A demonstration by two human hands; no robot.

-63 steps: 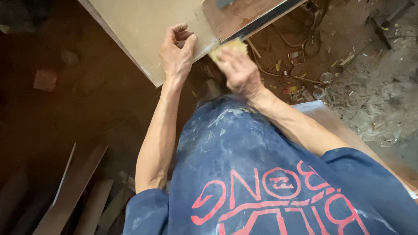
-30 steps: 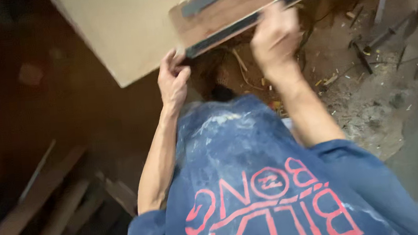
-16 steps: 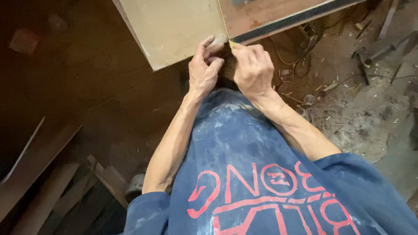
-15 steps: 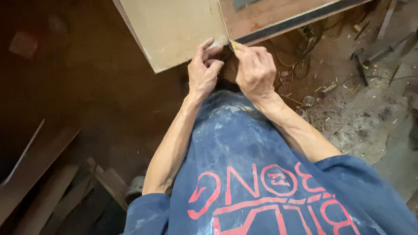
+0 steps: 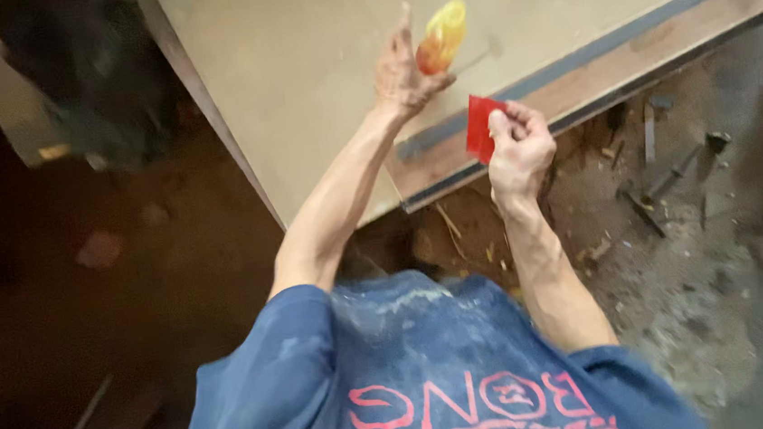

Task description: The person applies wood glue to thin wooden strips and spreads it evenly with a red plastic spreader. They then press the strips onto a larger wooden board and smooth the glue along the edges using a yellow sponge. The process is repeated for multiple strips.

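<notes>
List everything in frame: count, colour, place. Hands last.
board: 1, pale beige, large, upper middle, tilted across the frame
strip: 1, brown wood with dark edging, along the board's lower right edge
handle: 1, translucent yellow-orange, over the board, in the left hand; blurred, kind of tool unclear
card: 1, red, flat, over the strip, in the right hand
debris: many bits, dark and tan, on the dirt floor at right
dark object: 1, blackish, upper left, blurred
shirt: 1, blue with red print, dusty, bottom
left hand: grips the handle
right hand: pinches the card
</notes>
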